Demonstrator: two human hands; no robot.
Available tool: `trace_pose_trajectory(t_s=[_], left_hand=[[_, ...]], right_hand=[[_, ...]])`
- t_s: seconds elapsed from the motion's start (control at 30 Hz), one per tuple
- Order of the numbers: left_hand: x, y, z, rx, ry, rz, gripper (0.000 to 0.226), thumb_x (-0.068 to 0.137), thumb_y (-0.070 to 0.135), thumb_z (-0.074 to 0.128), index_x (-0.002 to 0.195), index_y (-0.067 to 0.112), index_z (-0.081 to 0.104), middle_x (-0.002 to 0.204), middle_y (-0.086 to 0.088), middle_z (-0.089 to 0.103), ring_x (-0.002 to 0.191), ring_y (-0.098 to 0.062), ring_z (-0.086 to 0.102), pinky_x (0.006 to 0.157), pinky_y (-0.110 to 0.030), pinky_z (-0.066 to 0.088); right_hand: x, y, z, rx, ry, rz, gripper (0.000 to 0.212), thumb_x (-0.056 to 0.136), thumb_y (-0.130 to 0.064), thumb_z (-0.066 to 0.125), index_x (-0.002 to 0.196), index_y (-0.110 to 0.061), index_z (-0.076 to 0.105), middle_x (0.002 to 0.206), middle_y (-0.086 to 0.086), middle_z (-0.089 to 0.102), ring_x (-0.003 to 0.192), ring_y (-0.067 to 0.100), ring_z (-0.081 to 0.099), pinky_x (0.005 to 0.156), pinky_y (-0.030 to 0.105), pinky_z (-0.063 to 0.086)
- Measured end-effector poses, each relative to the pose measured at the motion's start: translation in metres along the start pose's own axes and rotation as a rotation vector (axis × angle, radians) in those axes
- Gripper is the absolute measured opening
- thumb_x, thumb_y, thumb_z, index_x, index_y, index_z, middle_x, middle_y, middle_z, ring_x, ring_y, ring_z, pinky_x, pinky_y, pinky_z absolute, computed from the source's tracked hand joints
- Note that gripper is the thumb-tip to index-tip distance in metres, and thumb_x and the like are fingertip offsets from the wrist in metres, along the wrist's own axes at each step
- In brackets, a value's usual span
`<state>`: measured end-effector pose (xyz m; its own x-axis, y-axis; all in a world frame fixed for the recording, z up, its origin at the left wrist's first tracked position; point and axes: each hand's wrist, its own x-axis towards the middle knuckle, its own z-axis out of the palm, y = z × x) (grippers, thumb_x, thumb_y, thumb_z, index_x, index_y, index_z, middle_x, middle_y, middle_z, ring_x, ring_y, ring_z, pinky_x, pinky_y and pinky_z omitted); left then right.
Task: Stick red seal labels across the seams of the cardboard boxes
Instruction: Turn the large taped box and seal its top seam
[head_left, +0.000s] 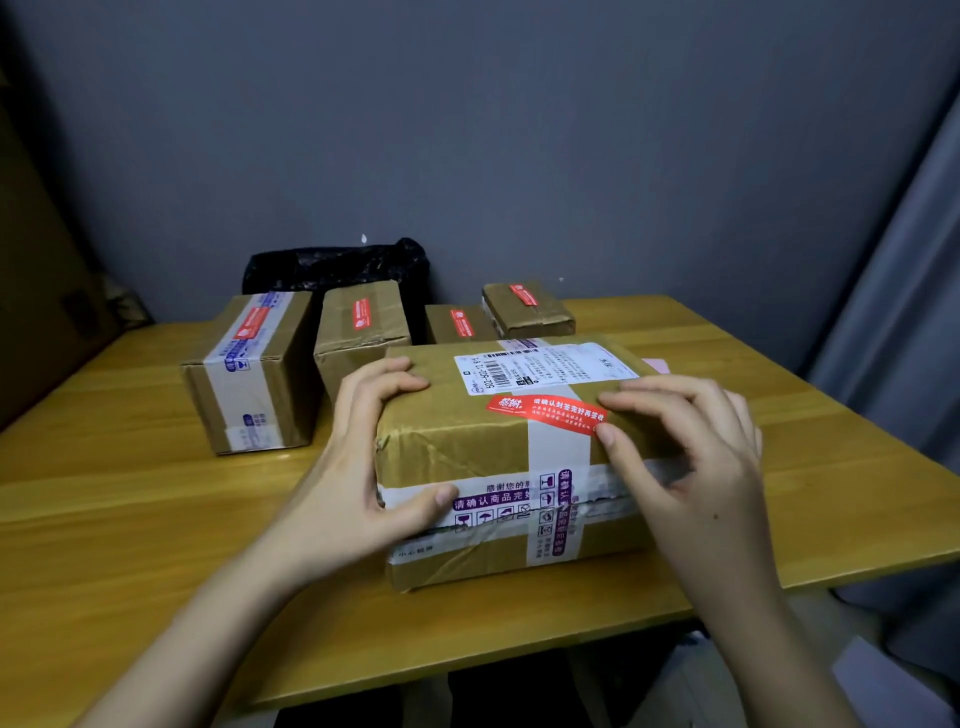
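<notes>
A large cardboard box (467, 447) sits at the near edge of a wooden table (130, 493), a red seal label (545, 413) lying across its taped top seam. The person's left hand (363, 467) grips the box's left corner, fingers curled over the top and thumb on the front. The right hand (691, 447) pinches the label's right end. Four smaller sealed boxes (254, 369) stand behind, before a black bag (337, 265).

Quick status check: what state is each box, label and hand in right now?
Front box: taped shut, lying flat.
Red seal label: across the tape, right end pinched.
Left hand: grips the box corner.
Right hand: pinches the label's end.
Four rear boxes: taped, each labelled.
</notes>
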<state>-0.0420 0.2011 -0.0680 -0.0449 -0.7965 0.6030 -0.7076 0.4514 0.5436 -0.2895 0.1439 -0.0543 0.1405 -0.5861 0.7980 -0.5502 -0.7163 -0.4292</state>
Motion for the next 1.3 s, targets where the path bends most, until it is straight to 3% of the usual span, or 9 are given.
trace_pose_trajectory(t_s=[0.17,0.4,0.57,0.7,0.83,0.97,1.17,1.3], left_hand=[[0.000,0.001,0.000,0.023,-0.005,-0.001,0.077,0.070,0.068,0.060,0.132,0.034,0.029,0.144,0.006,0.024,0.137,-0.001,0.024,0.103,-0.002,0.021],[-0.001,0.001,-0.001,0.042,-0.020,-0.019,0.076,0.069,0.061,0.062,0.132,0.033,0.029,0.144,0.008,0.023,0.137,0.001,0.023,0.102,-0.003,0.022],[0.000,0.001,-0.001,0.045,-0.022,-0.023,0.076,0.069,0.061,0.061,0.132,0.035,0.028,0.144,0.010,0.022,0.136,0.003,0.023,0.102,-0.007,0.024],[0.000,0.002,-0.001,0.046,-0.025,-0.020,0.075,0.070,0.061,0.061,0.132,0.036,0.028,0.144,0.009,0.022,0.136,0.003,0.023,0.101,-0.012,0.026],[0.000,0.000,0.000,0.046,-0.016,-0.018,0.076,0.070,0.061,0.061,0.132,0.033,0.028,0.144,0.008,0.022,0.136,0.001,0.023,0.103,-0.015,0.026],[-0.001,0.000,0.000,0.048,-0.014,-0.016,0.077,0.070,0.064,0.060,0.133,0.033,0.028,0.144,0.008,0.022,0.136,0.001,0.023,0.103,-0.017,0.026],[-0.001,0.000,0.001,0.047,-0.016,-0.019,0.082,0.069,0.076,0.054,0.133,0.033,0.027,0.144,0.010,0.021,0.136,0.002,0.023,0.101,-0.016,0.027],[-0.001,-0.001,0.000,0.053,-0.018,-0.019,0.082,0.069,0.076,0.054,0.134,0.033,0.027,0.144,0.011,0.021,0.136,0.004,0.022,0.100,-0.014,0.026]], right_hand=[[-0.001,-0.003,0.000,-0.017,0.040,-0.019,0.024,0.085,-0.041,0.059,0.096,-0.024,0.071,0.104,-0.010,0.061,0.104,0.011,0.051,0.091,0.031,0.034],[0.000,-0.013,0.002,-0.068,0.104,0.020,0.011,0.082,-0.037,0.064,0.083,-0.027,0.069,0.096,-0.013,0.055,0.099,0.009,0.045,0.082,0.028,0.026],[-0.002,-0.018,0.005,0.056,0.089,0.043,0.006,0.084,-0.024,0.063,0.083,-0.018,0.066,0.093,-0.007,0.052,0.089,0.018,0.055,0.074,0.034,0.047],[0.000,-0.022,0.004,0.081,0.035,0.092,0.003,0.083,-0.025,0.059,0.081,-0.023,0.061,0.087,-0.010,0.053,0.081,0.015,0.055,0.069,0.031,0.047],[0.000,-0.026,0.000,0.032,0.004,0.115,0.012,0.084,-0.017,0.066,0.079,-0.026,0.059,0.081,-0.012,0.055,0.075,0.010,0.055,0.065,0.031,0.046],[-0.002,-0.031,-0.001,-0.009,0.022,0.117,0.011,0.080,-0.021,0.067,0.080,-0.027,0.057,0.079,-0.012,0.057,0.072,0.008,0.056,0.062,0.030,0.048],[-0.004,-0.035,-0.001,-0.111,0.044,0.089,0.015,0.081,-0.021,0.068,0.081,-0.027,0.055,0.072,-0.015,0.053,0.063,0.007,0.052,0.059,0.026,0.040],[-0.001,-0.030,0.000,0.015,-0.017,0.153,0.016,0.082,-0.019,0.068,0.080,-0.028,0.055,0.073,-0.013,0.057,0.065,0.010,0.054,0.063,0.034,0.048]])
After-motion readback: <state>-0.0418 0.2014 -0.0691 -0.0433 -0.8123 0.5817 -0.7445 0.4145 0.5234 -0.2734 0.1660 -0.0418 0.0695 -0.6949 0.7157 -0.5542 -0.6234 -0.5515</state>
